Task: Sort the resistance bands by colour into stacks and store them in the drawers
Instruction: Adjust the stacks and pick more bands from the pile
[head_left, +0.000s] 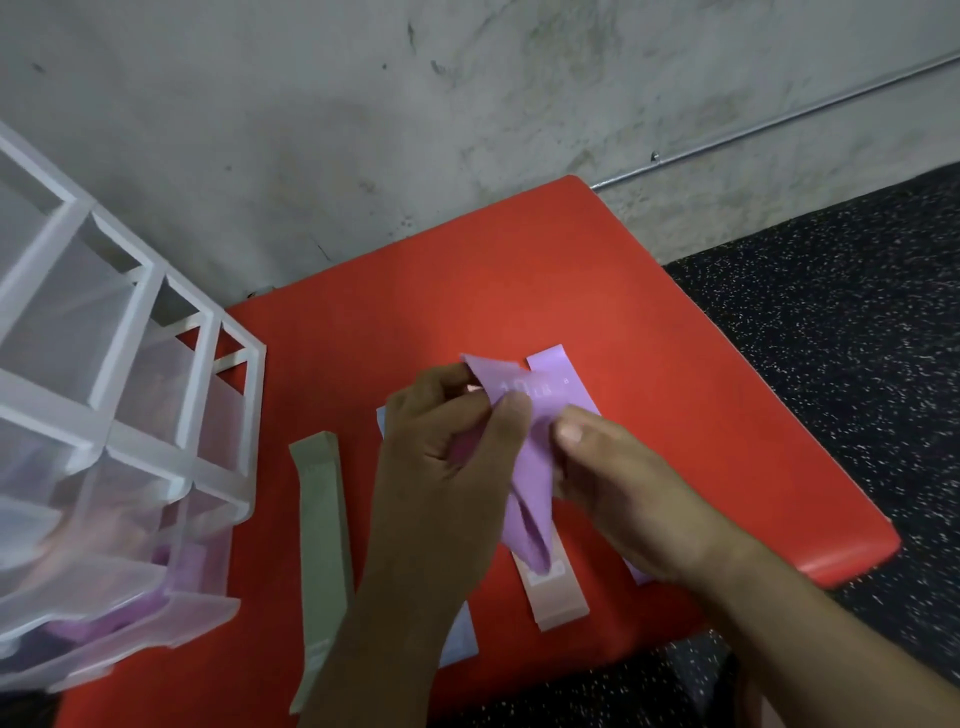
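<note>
Purple band (524, 467) — long axis near-vertical — pinched by both hands.

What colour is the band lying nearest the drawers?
Grey-green; that band shows best in the head view.

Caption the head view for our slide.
Left hand and right hand hold a flat purple resistance band above the red padded bench, beside a translucent plastic drawer unit.

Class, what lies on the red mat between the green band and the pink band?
Head view: a pale blue band, mostly hidden under the left hand, lies between the green band and pink band.
</note>
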